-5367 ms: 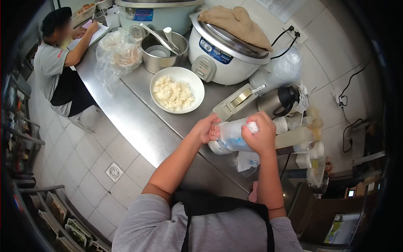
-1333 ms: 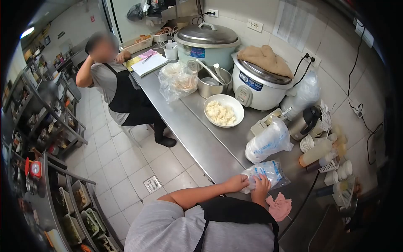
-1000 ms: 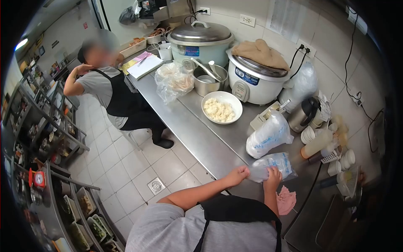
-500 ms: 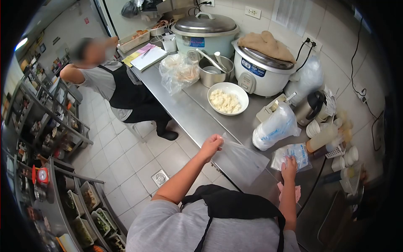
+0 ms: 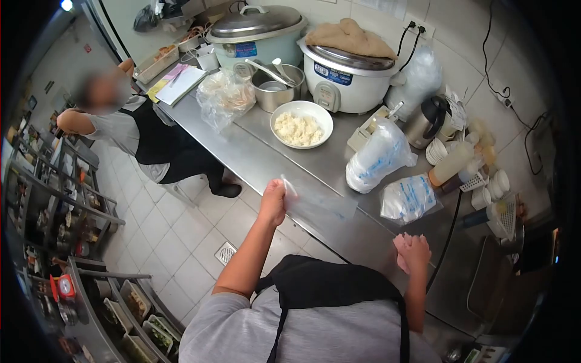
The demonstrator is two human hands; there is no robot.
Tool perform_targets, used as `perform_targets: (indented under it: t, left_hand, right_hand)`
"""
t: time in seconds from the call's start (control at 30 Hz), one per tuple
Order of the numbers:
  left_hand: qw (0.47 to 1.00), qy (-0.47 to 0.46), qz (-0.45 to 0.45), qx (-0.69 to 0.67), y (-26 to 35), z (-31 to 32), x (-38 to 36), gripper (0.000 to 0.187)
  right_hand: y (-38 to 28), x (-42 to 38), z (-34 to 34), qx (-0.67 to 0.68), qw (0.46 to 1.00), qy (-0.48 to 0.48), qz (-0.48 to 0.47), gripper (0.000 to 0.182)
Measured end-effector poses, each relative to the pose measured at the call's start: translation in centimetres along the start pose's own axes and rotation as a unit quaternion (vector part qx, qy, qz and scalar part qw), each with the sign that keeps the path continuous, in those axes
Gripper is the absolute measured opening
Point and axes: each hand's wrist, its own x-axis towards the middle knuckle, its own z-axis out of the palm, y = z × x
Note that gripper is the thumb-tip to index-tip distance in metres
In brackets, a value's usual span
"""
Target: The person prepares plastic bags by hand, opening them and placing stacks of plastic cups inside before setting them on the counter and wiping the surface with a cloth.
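My left hand (image 5: 274, 201) is closed on the edge of a clear plastic bag (image 5: 321, 209), which hangs out to the right over the steel counter's front edge. Down at the right, my right hand (image 5: 414, 251) has its fingers closed around a pink cloth (image 5: 402, 249). Just above that hand lies a flat pack of plastic bags (image 5: 408, 199). Beyond the bag, a white bowl of rice (image 5: 299, 124) stands on the counter.
Two large rice cookers (image 5: 351, 75) (image 5: 257, 39) stand along the wall. A metal pot (image 5: 275, 91), a bagged stack (image 5: 378, 157) and bottles (image 5: 451, 164) share the counter (image 5: 242, 151). Another person (image 5: 163, 133) sits at the left. Shelves (image 5: 109, 290) hold food trays.
My right hand has left the pack of bags and moved down onto the pink cloth. The clear bag now hangs narrower from my left hand. The view has shifted slightly.
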Motion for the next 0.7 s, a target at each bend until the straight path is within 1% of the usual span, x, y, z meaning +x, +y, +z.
perform_targets:
  t: [0.07, 0.1, 0.13, 0.17, 0.2, 0.23, 0.27, 0.33, 0.37, 0.47, 0.53, 0.57, 0.67, 0.7]
  left_hand:
    - [0.996, -0.076, 0.002, 0.043, 0.3, 0.6, -0.5, 0.004]
    - [0.992, -0.111, 0.006, 0.066, 0.5, 0.8, -1.0, 0.003]
    - [0.976, -0.153, 0.011, 0.156, 0.7, 1.3, -1.5, 0.005]
    - [0.940, -0.230, 0.020, 0.250, 1.7, 2.0, -2.8, 0.004]
    - [0.917, -0.299, 0.038, 0.262, 1.7, 2.9, -3.7, 0.004]
    - [0.892, -0.352, 0.017, 0.281, 2.7, 3.9, -5.0, 0.003]
    - [0.866, -0.404, 0.107, 0.272, 2.4, 4.5, -5.7, 0.004]
    - [0.865, -0.436, 0.113, 0.222, 2.8, 5.3, -6.7, 0.004]
    - [0.863, -0.420, 0.126, 0.250, 3.7, 5.5, -7.2, 0.004]
    - [0.854, -0.377, 0.157, 0.323, 5.8, 4.8, -7.8, 0.004]
    - [0.845, -0.352, 0.170, 0.364, 6.0, 3.4, -7.1, 0.003]
    - [0.852, -0.331, 0.170, 0.369, 6.1, 3.0, -7.1, 0.003]
    - [0.854, -0.325, 0.168, 0.371, 6.1, 2.6, -7.4, 0.004]
    - [0.855, -0.321, 0.167, 0.371, 6.3, 2.6, -7.5, 0.004]
  right_hand:
    - [-3.6, 1.0, -1.5, 0.092, 0.992, -0.018, -0.090, 0.040]
    - [-5.3, 1.5, -1.7, 0.164, 0.971, 0.006, -0.173, 0.048]
    - [-7.3, 1.9, -1.9, 0.235, 0.937, 0.027, -0.257, 0.055]
    - [-9.8, 2.0, -2.7, 0.286, 0.904, 0.021, -0.317, 0.061]
    - [-12.3, 1.7, -3.9, 0.334, 0.864, 0.013, -0.376, 0.066]
    - [-14.4, 1.3, -4.5, 0.379, 0.819, 0.003, -0.431, 0.072]
    - [-15.9, 1.1, -4.0, 0.466, 0.771, -0.074, -0.428, 0.072]
    - [-18.2, 0.6, -2.8, 0.612, 0.647, -0.224, -0.396, 0.072]
    - [-18.8, -0.1, -3.0, 0.639, 0.639, -0.275, -0.328, 0.057]
    - [-17.3, 1.5, -1.0, 0.547, 0.665, -0.424, -0.282, 0.034]
    - [-17.1, 2.0, -0.9, 0.475, 0.721, -0.421, -0.278, 0.020]
    - [-17.3, 2.1, -1.0, 0.439, 0.747, -0.417, -0.275, 0.014]
    - [-18.8, 2.2, -0.6, 0.433, 0.734, -0.293, -0.434, 0.011]
    - [-19.3, 2.1, -0.5, 0.440, 0.729, -0.274, -0.447, 0.012]
